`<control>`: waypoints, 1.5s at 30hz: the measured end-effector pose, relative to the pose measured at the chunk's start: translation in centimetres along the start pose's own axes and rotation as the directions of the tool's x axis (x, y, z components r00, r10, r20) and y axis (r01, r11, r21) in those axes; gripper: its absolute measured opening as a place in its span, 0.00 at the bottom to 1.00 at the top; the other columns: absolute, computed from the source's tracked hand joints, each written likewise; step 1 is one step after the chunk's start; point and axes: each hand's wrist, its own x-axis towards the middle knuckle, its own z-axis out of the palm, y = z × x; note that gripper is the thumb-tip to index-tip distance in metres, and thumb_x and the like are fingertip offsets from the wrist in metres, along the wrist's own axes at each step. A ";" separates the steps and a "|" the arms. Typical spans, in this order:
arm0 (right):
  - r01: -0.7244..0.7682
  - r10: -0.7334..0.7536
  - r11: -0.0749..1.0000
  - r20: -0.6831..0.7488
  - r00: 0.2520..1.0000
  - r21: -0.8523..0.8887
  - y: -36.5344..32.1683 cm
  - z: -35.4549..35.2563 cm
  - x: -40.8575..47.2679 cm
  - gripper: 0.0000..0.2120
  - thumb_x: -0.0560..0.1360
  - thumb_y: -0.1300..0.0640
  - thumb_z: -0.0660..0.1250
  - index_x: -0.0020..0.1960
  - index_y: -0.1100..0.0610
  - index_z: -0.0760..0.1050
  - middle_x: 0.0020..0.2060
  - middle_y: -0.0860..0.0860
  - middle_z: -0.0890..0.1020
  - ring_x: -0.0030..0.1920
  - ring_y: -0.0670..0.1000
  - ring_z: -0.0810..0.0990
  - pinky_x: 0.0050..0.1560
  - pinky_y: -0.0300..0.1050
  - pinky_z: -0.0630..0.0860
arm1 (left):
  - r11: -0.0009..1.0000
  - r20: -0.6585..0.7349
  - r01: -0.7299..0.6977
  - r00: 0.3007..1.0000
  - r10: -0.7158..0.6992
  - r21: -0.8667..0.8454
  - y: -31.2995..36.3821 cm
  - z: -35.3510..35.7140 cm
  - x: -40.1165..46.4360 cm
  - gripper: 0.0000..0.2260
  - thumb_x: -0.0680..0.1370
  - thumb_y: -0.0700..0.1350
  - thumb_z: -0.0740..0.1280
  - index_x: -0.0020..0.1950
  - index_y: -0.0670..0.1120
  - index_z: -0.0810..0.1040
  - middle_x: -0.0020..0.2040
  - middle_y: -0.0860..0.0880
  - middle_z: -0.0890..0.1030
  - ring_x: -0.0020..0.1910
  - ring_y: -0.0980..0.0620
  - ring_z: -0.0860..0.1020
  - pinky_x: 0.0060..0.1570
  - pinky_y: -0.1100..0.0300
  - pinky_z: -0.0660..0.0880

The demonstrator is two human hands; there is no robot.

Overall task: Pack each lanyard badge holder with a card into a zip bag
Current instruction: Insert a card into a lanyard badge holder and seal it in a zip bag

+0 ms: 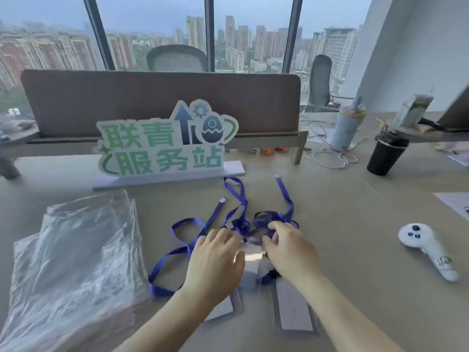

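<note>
Pinching clear badge holder [251, 252] between both hands [215, 260] [289, 252], fingers curled; long axis toward viewer; lanyards [238, 196] trailing away.

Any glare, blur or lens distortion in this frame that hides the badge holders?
Head view: glare whitens the clear badge holder between the left hand and right hand; the zip bags are shiny, with hard-to-separate layers; wide-angle bending curves the window frames; overall soft focus.

Lanyards [238, 196]: royal blue. Cards [291, 307]: pale grey. Bags [73, 250]: clear. Counter [342, 212]: beige. Sign [162, 141]: white, green characters, dark blue arrow and egg. Cup [387, 153]: black. Controller [421, 247]: white, dark buttons. Divider [152, 97]: brown.
</note>
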 end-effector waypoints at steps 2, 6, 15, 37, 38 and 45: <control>-0.073 0.073 0.997 0.053 0.996 -0.003 0.5 0.7 -1.3 0.14 0.78 0.50 0.62 0.60 0.52 0.76 0.52 0.49 0.82 0.52 0.53 0.79 0.44 0.43 0.69 | 0.998 0.022 0.044 0.999 -0.045 0.037 0.7 0.6 -1.7 0.14 0.71 0.52 0.64 0.54 0.52 0.80 0.51 0.53 0.81 0.50 0.49 0.79 0.46 0.55 0.75; -0.165 0.161 0.986 0.134 0.978 0.023 1.3 2.3 -2.5 0.12 0.75 0.48 0.62 0.37 0.54 0.71 0.35 0.52 0.77 0.38 0.56 0.73 0.34 0.45 0.67 | 0.991 0.172 0.119 0.977 -0.128 0.062 1.9 1.5 -4.6 0.17 0.75 0.54 0.59 0.60 0.51 0.76 0.59 0.52 0.79 0.59 0.47 0.74 0.58 0.54 0.68; -0.305 0.271 0.942 0.217 0.938 0.142 -0.1 2.6 -0.7 0.14 0.68 0.59 0.67 0.31 0.55 0.62 0.26 0.50 0.69 0.26 0.51 0.67 0.26 0.41 0.59 | 0.989 0.256 0.137 0.956 -0.146 0.052 2.8 1.8 -4.8 0.19 0.74 0.52 0.59 0.65 0.56 0.73 0.64 0.55 0.76 0.61 0.48 0.70 0.60 0.56 0.65; 0.028 0.081 0.397 -0.065 0.995 0.917 -2.7 -14.1 -3.9 0.08 0.77 0.52 0.68 0.43 0.55 0.82 0.30 0.49 0.82 0.25 0.46 0.78 0.21 0.38 0.67 | -0.072 0.256 0.272 0.950 0.176 -0.960 6.4 -7.7 2.3 0.24 0.80 0.57 0.52 0.45 0.43 0.81 0.31 0.42 0.68 0.23 0.50 0.68 0.41 0.51 0.73; 0.039 0.104 0.391 -0.086 0.991 0.920 -2.7 -14.5 -4.1 0.08 0.77 0.53 0.69 0.42 0.55 0.81 0.28 0.49 0.81 0.22 0.45 0.76 0.18 0.36 0.64 | -0.036 0.237 0.248 0.951 0.197 -0.968 6.7 -8.0 2.2 0.21 0.80 0.55 0.55 0.43 0.44 0.80 0.31 0.43 0.65 0.22 0.50 0.61 0.33 0.56 0.69; -0.123 -0.279 0.253 0.195 0.940 0.959 -1.8 -15.9 -5.7 0.09 0.76 0.63 0.64 0.39 0.62 0.80 0.29 0.55 0.81 0.28 0.48 0.79 0.28 0.36 0.75 | 0.207 0.337 0.282 0.884 0.324 -0.937 6.3 -9.2 1.8 0.14 0.78 0.51 0.60 0.36 0.46 0.72 0.30 0.48 0.59 0.28 0.52 0.54 0.28 0.63 0.56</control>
